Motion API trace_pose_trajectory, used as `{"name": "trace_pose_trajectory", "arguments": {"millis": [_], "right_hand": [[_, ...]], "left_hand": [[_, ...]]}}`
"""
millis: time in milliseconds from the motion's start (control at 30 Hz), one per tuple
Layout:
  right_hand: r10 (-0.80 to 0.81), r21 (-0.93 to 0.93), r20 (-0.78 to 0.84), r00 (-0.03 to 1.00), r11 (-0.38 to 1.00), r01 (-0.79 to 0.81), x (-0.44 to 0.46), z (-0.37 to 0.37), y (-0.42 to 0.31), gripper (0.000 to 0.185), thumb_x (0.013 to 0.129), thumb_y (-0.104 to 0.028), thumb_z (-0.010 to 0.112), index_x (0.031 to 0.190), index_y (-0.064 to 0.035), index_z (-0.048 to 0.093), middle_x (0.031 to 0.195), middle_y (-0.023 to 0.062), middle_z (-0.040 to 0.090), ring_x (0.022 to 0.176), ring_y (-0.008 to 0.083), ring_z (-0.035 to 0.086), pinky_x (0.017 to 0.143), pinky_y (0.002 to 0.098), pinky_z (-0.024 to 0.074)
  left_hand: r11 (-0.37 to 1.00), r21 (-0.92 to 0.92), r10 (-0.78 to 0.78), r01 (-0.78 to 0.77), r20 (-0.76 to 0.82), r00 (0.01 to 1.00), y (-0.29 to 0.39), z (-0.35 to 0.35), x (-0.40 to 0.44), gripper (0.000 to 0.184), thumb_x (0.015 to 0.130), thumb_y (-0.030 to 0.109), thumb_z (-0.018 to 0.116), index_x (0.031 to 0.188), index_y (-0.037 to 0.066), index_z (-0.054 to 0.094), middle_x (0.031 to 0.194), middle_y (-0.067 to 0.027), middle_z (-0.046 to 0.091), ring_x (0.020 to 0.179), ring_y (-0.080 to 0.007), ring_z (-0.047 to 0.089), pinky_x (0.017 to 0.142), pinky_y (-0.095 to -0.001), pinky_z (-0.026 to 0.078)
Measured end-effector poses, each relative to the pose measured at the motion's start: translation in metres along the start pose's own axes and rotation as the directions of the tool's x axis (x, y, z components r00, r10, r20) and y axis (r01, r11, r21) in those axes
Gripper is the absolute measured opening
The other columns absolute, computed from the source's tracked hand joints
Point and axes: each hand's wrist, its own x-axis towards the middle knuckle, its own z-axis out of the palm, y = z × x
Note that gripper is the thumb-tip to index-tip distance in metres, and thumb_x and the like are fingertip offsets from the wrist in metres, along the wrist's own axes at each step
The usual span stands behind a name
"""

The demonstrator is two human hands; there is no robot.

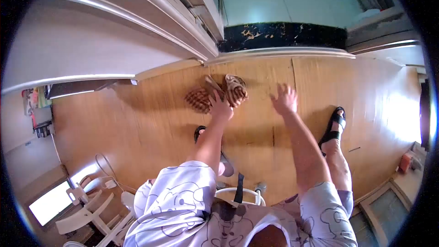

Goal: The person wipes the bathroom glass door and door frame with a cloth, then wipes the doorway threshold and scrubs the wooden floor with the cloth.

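Two brown checked items that look like soft slippers lie on the wooden floor in front of me. My left hand (221, 106) reaches down between them. Its fingers are on the left slipper (197, 99), which sits tilted, and they seem to grip its edge; the exact hold is partly hidden. Close by on the right is the other slipper (236, 89), its pale lining showing at the opening. My right hand (285, 100) is stretched over the floor to the right of the slippers, fingers spread, holding nothing.
A door track (283, 54) and a dark worn sill (283, 35) run across the front. My sandalled foot (336, 128) stands at right. A white chair (91, 215) and a lit screen (50, 202) are at lower left, with a cable (111, 170) on the floor.
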Motion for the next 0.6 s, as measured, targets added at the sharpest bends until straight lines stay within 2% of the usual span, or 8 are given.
{"name": "trace_pose_trajectory", "arguments": {"millis": [67,167,200,233,267,400,533,600], "right_hand": [[0.052,0.16,0.076,0.996,0.985,-0.064,-0.029,0.019,-0.016,0.058,0.088,-0.052,0.046,0.131,-0.0139,0.043,0.133,0.0151,0.038,0.12,0.0324,0.04,0.098,0.0456,0.0358],[0.03,0.502,0.207,0.978,0.855,-0.132,-0.09,0.065,-0.028,0.052,0.085,-0.044,0.052,0.124,-0.0092,0.052,0.127,0.0194,0.048,0.111,0.0335,0.051,0.093,0.0422,0.0434],[-0.39,0.197,0.016,0.921,0.904,0.379,-0.098,0.133,-0.01,0.042,0.086,-0.037,0.05,0.117,-0.0094,0.057,0.122,0.0182,0.053,0.107,0.0341,0.053,0.089,0.0422,0.0459],[-0.286,0.217,0.015,0.958,0.936,0.276,-0.113,0.143,-0.017,0.031,0.085,-0.03,0.049,0.102,-0.0088,0.062,0.107,0.0191,0.06,0.092,0.0352,0.059,0.08,0.0433,0.0491],[0.023,0.504,0.04,0.999,0.863,-0.04,-0.145,0.103,-0.032,0.028,0.085,-0.03,0.047,0.089,-0.0069,0.063,0.088,0.0201,0.063,0.078,0.0358,0.061,0.07,0.0425,0.0499],[0.022,0.649,0.144,0.989,0.753,-0.112,-0.179,0.07,-0.036,0.034,0.087,-0.035,0.047,0.095,-0.0054,0.061,0.082,0.0189,0.064,0.071,0.0346,0.061,0.066,0.0393,0.0482],[0.082,0.672,-0.031,0.996,0.74,-0.04,-0.164,0.076,-0.045,0.034,0.089,-0.033,0.05,0.095,-0.0026,0.062,0.075,0.0126,0.066,0.067,0.0258,0.062,0.063,0.0359,0.0479],[0.061,0.878,-0.118,0.991,0.473,0.076,-0.156,0.062,-0.047,0.03,0.09,-0.027,0.053,0.092,0.0003,0.065,0.072,0.0067,0.065,0.063,0.0161,0.06,0.059,0.03,0.0468]], "left_hand": [[0.952,0.157,0.248,-0.263,0.106,0.963,0.016,-0.003,-0.029,0.062,0.081,0.027,0.055,0.139,0.019,0.035,0.15,-0.0167,0.01,0.136,-0.043,0.007,0.106,-0.0574,0.021],[0.909,-0.411,0.102,0.075,0.392,0.914,0.03,-0.024,-0.067,0.063,0.084,0.027,0.049,0.141,0.014,0.029,0.147,-0.0151,0.023,0.134,-0.0407,0.018,0.107,-0.0501,0.024],[0.702,-0.663,0.026,0.262,0.391,0.92,0.02,0.013,-0.057,0.062,0.085,0.027,0.046,0.142,0.015,0.026,0.147,-0.0123,0.026,0.132,-0.0349,0.029,0.108,-0.0424,0.027],[0.931,-0.354,0.209,-0.092,0.308,0.928,0.021,0.007,-0.074,0.053,0.09,0.034,0.045,0.139,0.015,0.035,0.141,-0.022,0.033,0.128,-0.0346,0.036,0.104,-0.0388,0.032],[0.946,-0.297,0.217,-0.127,0.292,0.931,0.024,-0.004,-0.086,0.053,0.09,0.033,0.046,0.138,0.013,0.036,0.138,-0.0219,0.037,0.125,-0.0338,0.04,0.103,-0.0392,0.033],[0.94,-0.313,0.199,-0.132,0.192,0.961,0.036,-0.071,-0.138,0.05,0.089,0.034,0.047,0.133,0.011,0.042,0.125,-0.021,0.051,0.114,-0.0341,0.051,0.096,-0.0393,0.04],[0.86,-0.488,0.195,-0.152,0.038,0.98,0.045,-0.105,-0.192,0.048,0.088,0.036,0.049,0.127,0.008,0.048,0.113,-0.0217,0.058,0.103,-0.0377,0.056,0.088,-0.0411,0.045],[0.819,-0.538,0.227,-0.199,-0.014,0.974,0.051,-0.104,-0.21,0.047,0.087,0.036,0.05,0.127,0.01,0.049,0.11,-0.025,0.058,0.1,-0.0391,0.057,0.085,-0.0434,0.045]]}}
